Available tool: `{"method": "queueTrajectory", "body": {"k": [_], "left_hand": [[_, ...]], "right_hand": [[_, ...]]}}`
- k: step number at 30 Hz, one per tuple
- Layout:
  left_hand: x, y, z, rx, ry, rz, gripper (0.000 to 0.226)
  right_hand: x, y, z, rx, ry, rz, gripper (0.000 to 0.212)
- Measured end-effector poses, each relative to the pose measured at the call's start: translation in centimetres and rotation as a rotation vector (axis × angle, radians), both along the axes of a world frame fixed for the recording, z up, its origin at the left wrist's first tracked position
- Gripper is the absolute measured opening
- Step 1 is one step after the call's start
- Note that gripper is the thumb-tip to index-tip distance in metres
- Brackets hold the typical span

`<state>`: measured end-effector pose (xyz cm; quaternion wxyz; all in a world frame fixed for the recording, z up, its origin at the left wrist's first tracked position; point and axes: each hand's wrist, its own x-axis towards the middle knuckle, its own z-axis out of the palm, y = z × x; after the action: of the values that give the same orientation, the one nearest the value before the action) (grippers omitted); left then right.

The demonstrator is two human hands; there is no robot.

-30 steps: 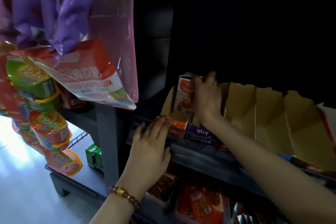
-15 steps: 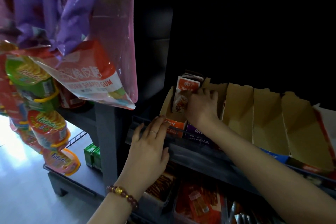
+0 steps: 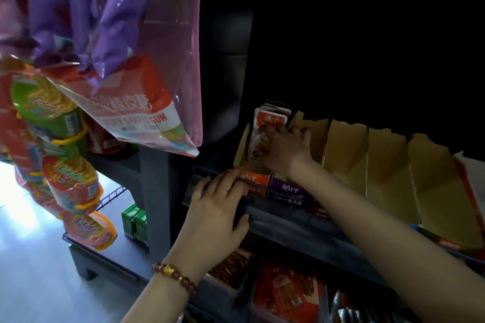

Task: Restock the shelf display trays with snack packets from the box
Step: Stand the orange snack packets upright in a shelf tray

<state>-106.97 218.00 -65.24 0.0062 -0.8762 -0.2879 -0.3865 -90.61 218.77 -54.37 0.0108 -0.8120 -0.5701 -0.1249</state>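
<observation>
Dark shelf [image 3: 301,225] runs across the frame, a row of cardboard display trays [image 3: 388,165] sitting on it. The left hand [image 3: 215,215] lies flat and open on the shelf's front rail. The right hand [image 3: 286,147] is closed around the stack of orange snack packets [image 3: 267,123], which stands upright in the leftmost tray, just left of its knuckles.

My orange-and-white snack packets [image 3: 265,130] stand upright, stacked face to face, in the leftmost cardboard display tray [image 3: 242,149] on the shelf [image 3: 301,225].
</observation>
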Motion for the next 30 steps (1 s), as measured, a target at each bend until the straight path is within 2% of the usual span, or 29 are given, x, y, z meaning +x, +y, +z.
{"method": "queueTrajectory", "body": {"k": [5,8,15,22,30], "left_hand": [[0.2,0.1,0.0,0.011,0.008,0.01,0.034],[0.0,0.6,-0.3,0.014,0.07,0.042,0.045],[0.0,0.2,-0.2,-0.011,0.077,0.056,0.053],[-0.2,-0.1,0.1,-0.049,0.106,0.054,0.047],[-0.2,-0.2,0.4,-0.047,0.134,0.065,0.055]], "right_hand": [[0.6,-0.1,0.1,-0.009,0.074,0.037,0.065],[0.7,-0.7,0.0,0.025,0.089,0.056,0.06],[1.2,-2.2,-0.2,0.122,0.058,0.109,0.029],[1.1,-3.4,-0.1,0.141,0.008,0.132,0.024],[0.5,-3.9,0.5,0.167,0.048,0.144,0.024]]}}
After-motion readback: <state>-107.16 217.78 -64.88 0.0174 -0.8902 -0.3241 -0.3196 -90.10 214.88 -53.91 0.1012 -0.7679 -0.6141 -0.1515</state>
